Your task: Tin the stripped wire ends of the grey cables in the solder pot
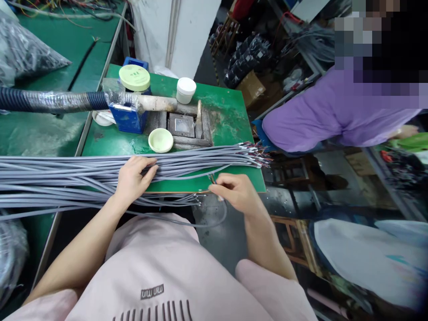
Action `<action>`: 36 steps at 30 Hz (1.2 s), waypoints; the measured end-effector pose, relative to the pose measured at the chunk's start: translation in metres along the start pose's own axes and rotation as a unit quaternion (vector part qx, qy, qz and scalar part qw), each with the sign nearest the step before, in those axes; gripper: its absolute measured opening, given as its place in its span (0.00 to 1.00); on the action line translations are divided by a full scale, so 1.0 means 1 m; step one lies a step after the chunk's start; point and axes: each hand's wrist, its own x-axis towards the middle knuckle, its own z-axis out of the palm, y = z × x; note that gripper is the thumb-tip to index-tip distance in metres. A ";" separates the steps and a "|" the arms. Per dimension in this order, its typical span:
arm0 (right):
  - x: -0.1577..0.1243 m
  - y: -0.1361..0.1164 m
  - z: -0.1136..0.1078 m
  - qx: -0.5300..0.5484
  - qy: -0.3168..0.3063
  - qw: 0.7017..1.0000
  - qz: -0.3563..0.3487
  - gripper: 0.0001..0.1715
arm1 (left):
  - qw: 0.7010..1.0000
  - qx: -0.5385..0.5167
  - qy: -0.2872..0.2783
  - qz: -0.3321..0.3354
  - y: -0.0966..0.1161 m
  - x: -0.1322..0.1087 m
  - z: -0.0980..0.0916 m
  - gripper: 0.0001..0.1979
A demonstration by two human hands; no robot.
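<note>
A thick bundle of long grey cables (pixel 187 162) lies across the green bench, its stripped ends with fine coloured wires pointing right. My left hand (pixel 135 176) rests on top of this bundle, thumb apart from the fingers. Beyond the bench's front edge, my right hand (pixel 234 191) pinches the end of one grey cable (pixel 214 220), which loops down and back to the left. Dark thin wires show at its fingertips. Nearer my body, a second group of grey cables (pixel 174 200) hangs along the edge with its ends at the right.
Behind the bundle stand a small pale bowl (pixel 161 140), a sooty square pot (pixel 181 125), a white lidded jar (pixel 186 90) and a blue box (pixel 129 118) under a round green-lidded tub (pixel 134 78). A ribbed hose (pixel 53 100) enters from the left. A person in purple (pixel 310 111) sits at right.
</note>
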 end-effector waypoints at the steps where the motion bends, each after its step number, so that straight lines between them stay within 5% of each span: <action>1: -0.010 0.013 -0.006 -0.020 0.000 0.999 0.026 0.24 | 1.000 -0.011 0.001 0.010 0.002 -0.001 -0.001 0.09; 3: -0.031 0.042 -0.015 -0.089 0.009 0.992 0.095 0.26 | 0.999 -0.020 -0.018 0.043 0.008 -0.003 0.002 0.08; 6: -0.060 0.080 -0.018 -0.222 0.171 0.934 0.223 0.15 | 0.991 0.021 -0.089 0.099 0.019 -0.004 0.015 0.09; 8: -0.071 0.089 -0.009 -0.172 0.218 0.925 0.260 0.18 | 0.981 0.071 -0.128 0.125 0.027 -0.002 0.026 0.09; 11: -0.067 0.080 0.020 0.097 0.082 0.961 0.247 0.27 | 0.976 0.090 -0.142 0.140 0.035 0.004 0.034 0.09; 13: -0.050 0.067 0.040 0.289 -0.013 0.933 0.213 0.32 | 0.979 0.045 -0.133 0.150 0.040 0.006 0.030 0.09; 14: -0.038 0.062 0.046 0.370 -0.013 0.909 0.192 0.34 | 0.978 0.014 -0.131 0.160 0.041 0.006 0.025 0.08; 18: 0.003 0.051 0.036 0.521 0.218 0.819 0.102 0.26 | 0.962 -0.096 -0.152 0.205 0.045 -0.003 0.003 0.05; 21: 0.007 0.040 0.007 0.481 0.400 0.780 0.021 0.17 | 0.958 -0.138 -0.179 0.179 0.045 -0.010 -0.004 0.04; 23: -0.004 0.026 -0.003 0.426 0.465 0.774 -0.057 0.15 | 0.949 -0.176 -0.215 0.145 0.044 -0.010 -0.005 0.06; 25: -0.017 0.012 0.001 0.379 0.412 0.822 -0.101 0.15 | 0.932 -0.246 -0.248 0.096 0.046 -0.006 -0.005 0.11; 27: -0.027 0.002 0.017 0.330 0.253 0.908 -0.057 0.16 | 0.911 -0.329 -0.247 0.019 0.049 -0.002 -0.004 0.14; 29: -0.029 -0.002 0.038 0.276 0.093 0.957 0.010 0.18 | 0.886 -0.400 -0.221 -0.079 0.053 0.002 -0.002 0.13; 32: -0.023 -0.003 0.062 0.229 -0.018 0.973 0.037 0.20 | 0.822 -0.487 -0.200 -0.216 0.057 0.005 0.002 0.14; 36: -0.016 -0.004 0.072 0.224 -0.061 0.972 0.036 0.21 | 0.745 -0.574 -0.161 -0.298 0.057 0.004 0.006 0.13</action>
